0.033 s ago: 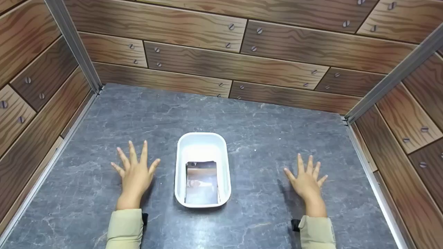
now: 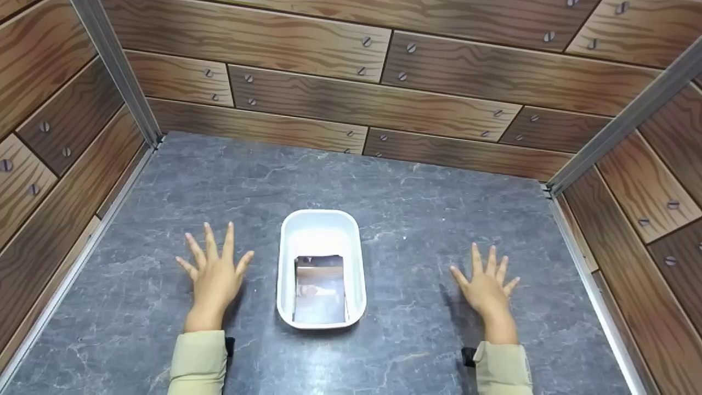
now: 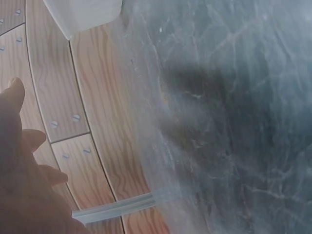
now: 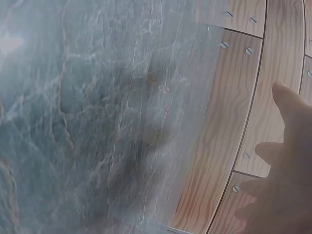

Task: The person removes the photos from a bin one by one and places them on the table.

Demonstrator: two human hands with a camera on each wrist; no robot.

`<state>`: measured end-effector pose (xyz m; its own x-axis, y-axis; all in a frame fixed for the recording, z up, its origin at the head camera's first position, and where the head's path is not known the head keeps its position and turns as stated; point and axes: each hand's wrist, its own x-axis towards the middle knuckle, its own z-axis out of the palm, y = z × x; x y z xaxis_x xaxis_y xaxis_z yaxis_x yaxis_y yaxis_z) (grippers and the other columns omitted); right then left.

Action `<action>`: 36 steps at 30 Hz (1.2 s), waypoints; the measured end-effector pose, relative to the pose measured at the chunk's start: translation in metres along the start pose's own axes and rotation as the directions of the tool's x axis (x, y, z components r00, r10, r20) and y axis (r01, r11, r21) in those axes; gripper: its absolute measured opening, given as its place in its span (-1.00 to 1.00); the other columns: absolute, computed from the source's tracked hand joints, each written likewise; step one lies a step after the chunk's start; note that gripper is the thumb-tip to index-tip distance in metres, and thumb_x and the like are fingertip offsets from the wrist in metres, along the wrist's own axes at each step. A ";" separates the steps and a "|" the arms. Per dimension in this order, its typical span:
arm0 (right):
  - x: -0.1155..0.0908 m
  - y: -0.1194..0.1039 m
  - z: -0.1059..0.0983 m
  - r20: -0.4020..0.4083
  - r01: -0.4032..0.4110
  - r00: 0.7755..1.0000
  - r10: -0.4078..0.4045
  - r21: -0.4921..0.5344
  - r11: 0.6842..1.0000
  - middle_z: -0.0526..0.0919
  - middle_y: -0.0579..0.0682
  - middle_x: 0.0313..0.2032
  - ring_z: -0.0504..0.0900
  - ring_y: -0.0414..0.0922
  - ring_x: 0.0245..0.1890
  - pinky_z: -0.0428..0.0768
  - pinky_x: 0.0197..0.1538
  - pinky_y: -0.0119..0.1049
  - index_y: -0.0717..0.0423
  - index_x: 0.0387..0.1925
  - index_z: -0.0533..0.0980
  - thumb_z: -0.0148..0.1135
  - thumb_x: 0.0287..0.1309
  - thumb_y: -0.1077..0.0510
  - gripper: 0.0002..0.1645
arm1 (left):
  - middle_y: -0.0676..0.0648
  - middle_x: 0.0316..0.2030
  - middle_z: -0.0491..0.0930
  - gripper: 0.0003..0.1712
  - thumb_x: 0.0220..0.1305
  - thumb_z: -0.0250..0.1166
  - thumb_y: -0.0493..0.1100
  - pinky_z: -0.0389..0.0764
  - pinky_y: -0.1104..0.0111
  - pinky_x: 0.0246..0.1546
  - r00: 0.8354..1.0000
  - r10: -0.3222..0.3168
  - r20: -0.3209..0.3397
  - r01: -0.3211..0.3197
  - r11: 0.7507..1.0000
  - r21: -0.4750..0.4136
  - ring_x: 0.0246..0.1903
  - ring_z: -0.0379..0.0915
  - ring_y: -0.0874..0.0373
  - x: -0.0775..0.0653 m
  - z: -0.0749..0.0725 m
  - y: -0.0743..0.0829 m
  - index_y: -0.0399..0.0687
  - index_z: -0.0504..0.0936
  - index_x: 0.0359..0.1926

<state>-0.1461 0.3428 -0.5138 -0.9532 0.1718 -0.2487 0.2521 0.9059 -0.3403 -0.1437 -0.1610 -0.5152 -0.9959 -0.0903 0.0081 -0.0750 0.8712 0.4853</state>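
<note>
A white rounded tub [image 2: 292,230] sits on the grey marbled tabletop between the two hands. Inside it, a shiny rectangular area [image 2: 320,307] shows a reflection; whether this is the tub's floor or a separate thing I cannot tell. To the tub's left, my left hand [image 2: 215,280] is spread with its fingers straight and holds nothing. My right hand [image 2: 486,291] is spread likewise, farther off to the right of the tub. Neither hand touches the tub. A corner of the tub [image 3: 85,14] also shows at the top of the left wrist view.
Wood-patterned panels [image 2: 307,93] rise behind the grey tabletop [image 2: 417,219] and along both sides. Metal posts stand at the back left [image 2: 118,71] and back right [image 2: 620,118] corners. Metal strips edge the table on the left and right.
</note>
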 end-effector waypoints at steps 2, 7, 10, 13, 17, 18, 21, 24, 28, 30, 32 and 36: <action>0.000 0.001 0.000 0.001 0.002 1.000 -0.002 0.001 1.000 -0.57 0.32 0.46 -0.67 0.35 0.38 -0.64 0.20 0.48 -0.03 0.53 -0.37 -0.24 0.31 -0.46 0.06 | -0.37 0.49 -0.47 -0.13 0.43 -0.10 0.30 -0.63 -0.44 0.17 1.000 -0.002 -0.002 0.002 1.000 -0.005 0.35 -0.87 -0.39 0.000 0.000 0.000 0.10 -0.21 0.55; -0.001 0.003 -0.003 0.005 0.000 1.000 0.000 0.017 1.000 -0.61 0.31 0.45 -0.70 0.34 0.37 -0.65 0.19 0.48 -0.05 0.52 -0.41 -0.27 0.28 -0.51 0.08 | -0.37 0.49 -0.47 -0.14 0.44 -0.08 0.27 -0.63 -0.44 0.17 1.000 -0.003 -0.006 0.003 1.000 -0.024 0.35 -0.89 -0.37 0.000 0.000 0.001 0.07 -0.19 0.55; -0.001 0.003 -0.005 -0.002 -0.001 1.000 0.001 0.032 0.999 -0.63 0.30 0.44 -0.71 0.34 0.37 -0.67 0.19 0.46 -0.04 0.52 -0.42 -0.23 0.31 -0.46 0.07 | -0.37 0.49 -0.48 -0.14 0.44 -0.08 0.26 -0.62 -0.44 0.17 1.000 -0.008 0.001 0.008 0.999 -0.038 0.36 -0.86 -0.39 0.000 0.001 0.002 0.08 -0.21 0.55; 0.000 -0.002 -0.007 -0.022 0.007 1.000 -0.006 0.057 0.998 -0.62 0.31 0.44 -0.70 0.33 0.38 -0.63 0.21 0.47 -0.02 0.52 -0.42 -0.18 0.33 -0.41 0.06 | -0.36 0.49 -0.50 -0.14 0.45 -0.09 0.25 -0.61 -0.44 0.18 1.000 -0.019 0.014 0.020 0.997 -0.073 0.36 -0.87 -0.37 -0.001 0.002 0.003 0.06 -0.22 0.55; 0.003 -0.019 -0.006 -0.081 0.032 0.996 -0.021 0.135 0.990 -0.53 0.33 0.47 -0.60 0.32 0.42 -0.49 0.31 0.43 0.00 0.52 -0.40 -0.12 0.37 -0.31 0.03 | -0.35 0.49 -0.51 -0.15 0.46 -0.08 0.21 -0.54 -0.44 0.21 0.999 -0.041 0.036 0.046 0.986 -0.161 0.37 -0.85 -0.36 -0.002 0.005 0.008 0.03 -0.24 0.55; 0.004 -0.025 -0.005 -0.104 0.046 0.994 -0.028 0.172 0.984 -0.49 0.35 0.47 -0.56 0.33 0.44 -0.45 0.35 0.41 0.04 0.52 -0.38 -0.09 0.38 -0.26 0.01 | -0.35 0.49 -0.49 -0.15 0.47 -0.07 0.18 -0.51 -0.45 0.22 0.998 -0.044 0.038 0.051 0.980 -0.194 0.38 -0.81 -0.38 -0.002 0.007 0.009 0.01 -0.24 0.54; 0.006 -0.047 0.001 -0.167 0.100 0.985 -0.048 0.317 0.943 -0.38 0.38 0.48 -0.40 0.35 0.46 -0.30 0.42 0.33 0.11 0.52 -0.32 0.00 0.39 -0.10 -0.02 | -0.41 0.48 -0.39 -0.16 0.47 -0.02 0.10 -0.38 -0.43 0.27 0.999 -0.034 0.026 0.040 0.948 -0.316 0.42 -0.62 -0.45 -0.002 0.012 0.015 -0.09 -0.20 0.54; 0.006 -0.072 0.010 -0.204 0.161 0.977 -0.066 0.492 0.856 -0.30 0.38 0.48 -0.30 0.33 0.47 -0.22 0.46 0.24 0.20 0.51 -0.27 0.07 0.37 0.03 -0.03 | -0.46 0.47 -0.29 -0.17 0.48 0.00 0.03 -0.26 -0.33 0.35 1.000 -0.010 0.029 0.022 0.882 -0.470 0.43 -0.44 -0.45 -0.001 0.019 0.022 -0.20 -0.18 0.52; -0.001 -0.108 0.022 -0.197 0.175 0.979 -0.059 0.650 0.739 -0.23 0.29 0.51 -0.23 0.25 0.50 -0.18 0.49 0.18 0.15 0.52 -0.24 0.14 0.32 0.06 0.00 | -0.44 0.47 -0.24 -0.17 0.48 0.01 -0.01 -0.17 -0.21 0.42 0.996 -0.010 0.084 0.060 0.790 -0.610 0.45 -0.35 -0.38 -0.002 0.025 0.028 -0.22 -0.20 0.52; -0.006 -0.125 0.027 -0.196 0.182 0.979 -0.056 0.715 0.676 -0.18 0.27 0.51 -0.18 0.24 0.50 -0.12 0.48 0.18 0.13 0.52 -0.22 0.18 0.30 0.09 0.01 | -0.44 0.47 -0.21 -0.17 0.47 0.03 -0.03 -0.12 -0.18 0.42 0.994 -0.018 0.107 0.084 0.755 -0.650 0.44 -0.28 -0.39 -0.003 0.027 0.030 -0.23 -0.20 0.52; -0.011 -0.141 0.033 -0.200 0.197 0.978 -0.062 0.778 0.596 -0.15 0.28 0.50 -0.14 0.25 0.49 -0.05 0.48 0.16 0.15 0.52 -0.20 0.19 0.29 0.14 0.00 | -0.46 0.46 -0.17 -0.17 0.46 0.05 -0.07 -0.02 -0.18 0.40 0.991 -0.023 0.133 0.109 0.720 -0.685 0.42 -0.19 -0.43 -0.004 0.029 0.033 -0.23 -0.19 0.51; -0.024 -0.171 0.045 -0.218 0.243 0.970 -0.106 0.873 0.424 -0.03 0.38 0.45 0.02 0.30 0.44 0.16 0.43 0.10 0.28 0.49 -0.14 0.19 0.24 0.29 -0.04 | -0.49 0.43 -0.04 -0.19 0.43 0.09 -0.16 0.19 -0.13 0.34 0.987 -0.019 0.157 0.133 0.637 -0.759 0.35 0.01 -0.46 -0.004 0.030 0.036 -0.31 -0.13 0.49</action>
<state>-0.1590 0.1668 -0.4905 -0.9878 0.1553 -0.0073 0.0212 0.0877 -0.9959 -0.1435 -0.1149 -0.5242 -0.9899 -0.0302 -0.1384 -0.1416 0.1769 0.9740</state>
